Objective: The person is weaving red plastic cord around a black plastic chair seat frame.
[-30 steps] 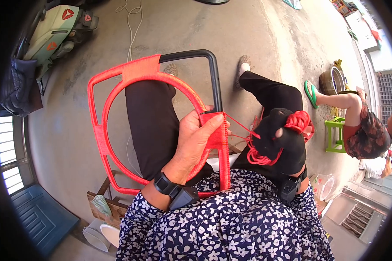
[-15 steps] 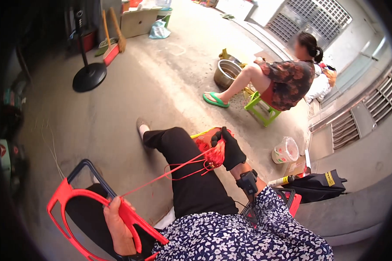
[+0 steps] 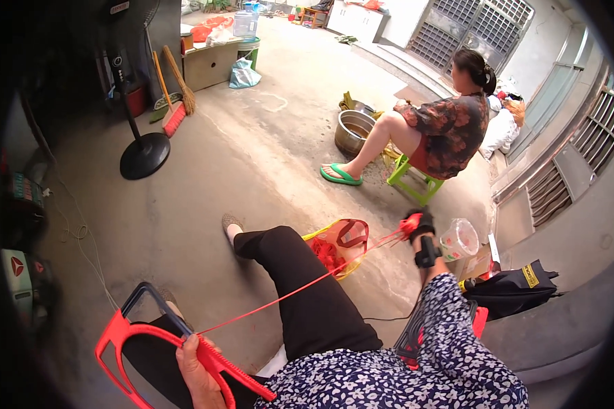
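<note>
My bare left hand is closed around the edge of a frame at the lower left. Red cord wraps most of this curved frame, while one bar at its top shows bare and black. From beside my left thumb a red cord runs taut over my thigh to my right hand. That hand wears a black glove and is stretched out to the right, closed on a bundle of red cord, slightly blurred. Below the line, an open bag with a yellow rim holds more red cord.
A person sits on a green stool beside a metal pot. Near my right arm stand a clear bucket and a black bag. A black stand base and a broom are at the far left.
My right hand has swung outward to the right with the cord bundle, and the cord between my hands has become longer and straighter. My left hand and the frame have shifted slightly right and down.
</note>
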Action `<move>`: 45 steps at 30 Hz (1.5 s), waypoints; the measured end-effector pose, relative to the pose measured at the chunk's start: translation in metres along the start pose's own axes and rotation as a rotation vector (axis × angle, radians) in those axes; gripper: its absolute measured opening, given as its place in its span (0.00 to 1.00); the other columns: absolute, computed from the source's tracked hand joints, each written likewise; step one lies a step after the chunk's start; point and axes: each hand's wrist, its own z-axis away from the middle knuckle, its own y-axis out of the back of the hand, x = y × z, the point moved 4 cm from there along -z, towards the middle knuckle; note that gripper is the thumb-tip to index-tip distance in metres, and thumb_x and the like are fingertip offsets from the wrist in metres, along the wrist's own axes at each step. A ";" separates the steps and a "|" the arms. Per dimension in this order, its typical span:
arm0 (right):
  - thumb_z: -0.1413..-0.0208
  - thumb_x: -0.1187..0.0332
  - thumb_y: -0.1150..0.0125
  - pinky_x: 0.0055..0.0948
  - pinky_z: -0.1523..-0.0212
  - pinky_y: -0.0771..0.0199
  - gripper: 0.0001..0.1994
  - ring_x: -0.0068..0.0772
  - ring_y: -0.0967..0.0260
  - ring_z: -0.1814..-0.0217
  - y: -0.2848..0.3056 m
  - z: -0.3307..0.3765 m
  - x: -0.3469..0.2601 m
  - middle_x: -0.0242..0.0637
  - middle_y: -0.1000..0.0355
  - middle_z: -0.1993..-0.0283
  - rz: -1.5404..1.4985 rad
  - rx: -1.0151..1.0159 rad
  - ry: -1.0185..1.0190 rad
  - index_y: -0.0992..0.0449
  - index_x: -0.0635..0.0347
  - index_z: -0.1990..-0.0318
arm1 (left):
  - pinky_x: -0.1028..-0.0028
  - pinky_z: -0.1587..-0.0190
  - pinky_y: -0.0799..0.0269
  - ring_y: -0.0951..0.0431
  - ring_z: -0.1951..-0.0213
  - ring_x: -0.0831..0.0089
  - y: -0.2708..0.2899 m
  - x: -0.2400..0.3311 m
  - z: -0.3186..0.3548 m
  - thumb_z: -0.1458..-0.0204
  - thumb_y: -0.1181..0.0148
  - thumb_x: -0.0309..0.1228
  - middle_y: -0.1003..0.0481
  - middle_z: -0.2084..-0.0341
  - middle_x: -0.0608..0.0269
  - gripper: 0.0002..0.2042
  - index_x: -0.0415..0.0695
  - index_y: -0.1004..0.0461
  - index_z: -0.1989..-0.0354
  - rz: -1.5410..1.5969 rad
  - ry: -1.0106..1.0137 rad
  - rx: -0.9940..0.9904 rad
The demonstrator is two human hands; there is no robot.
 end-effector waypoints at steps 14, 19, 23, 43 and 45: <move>0.50 0.60 0.33 0.31 0.52 0.27 0.30 0.38 0.25 0.55 -0.483 0.193 0.251 0.48 0.25 0.56 1.155 -1.604 -0.586 0.34 0.62 0.41 | 0.72 0.55 0.28 0.24 0.60 0.71 0.008 0.015 0.034 0.39 0.56 0.32 0.25 0.61 0.58 0.12 0.38 0.31 0.53 0.196 -0.214 0.152; 0.51 0.62 0.33 0.31 0.58 0.26 0.37 0.35 0.25 0.57 -0.521 0.237 0.339 0.51 0.25 0.60 0.981 -1.340 -0.666 0.44 0.58 0.34 | 0.76 0.58 0.28 0.25 0.62 0.78 0.015 0.013 0.043 0.39 0.57 0.24 0.25 0.63 0.61 0.10 0.36 0.31 0.53 -0.070 -0.151 0.170; 0.51 0.69 0.34 0.31 0.58 0.25 0.38 0.32 0.25 0.57 -0.541 0.229 0.337 0.51 0.26 0.55 1.005 -1.306 -0.746 0.46 0.58 0.33 | 0.80 0.62 0.29 0.27 0.67 0.82 0.028 0.017 0.053 0.37 0.50 0.27 0.26 0.64 0.64 0.09 0.37 0.31 0.52 -0.250 -0.341 0.296; 0.51 0.68 0.34 0.31 0.53 0.28 0.18 0.32 0.27 0.54 -0.540 0.178 0.258 0.38 0.24 0.58 1.079 -0.984 -0.455 0.25 0.63 0.52 | 0.82 0.59 0.32 0.27 0.64 0.83 0.015 0.026 0.057 0.41 0.47 0.25 0.25 0.64 0.64 0.12 0.37 0.33 0.50 -0.175 -0.421 0.292; 0.52 0.66 0.32 0.30 0.56 0.28 0.18 0.30 0.26 0.57 -0.528 0.158 0.252 0.37 0.23 0.60 1.301 -1.021 -0.427 0.24 0.64 0.54 | 0.83 0.61 0.32 0.27 0.65 0.84 0.019 0.022 0.054 0.40 0.46 0.26 0.25 0.64 0.65 0.11 0.37 0.33 0.51 -0.185 -0.430 0.296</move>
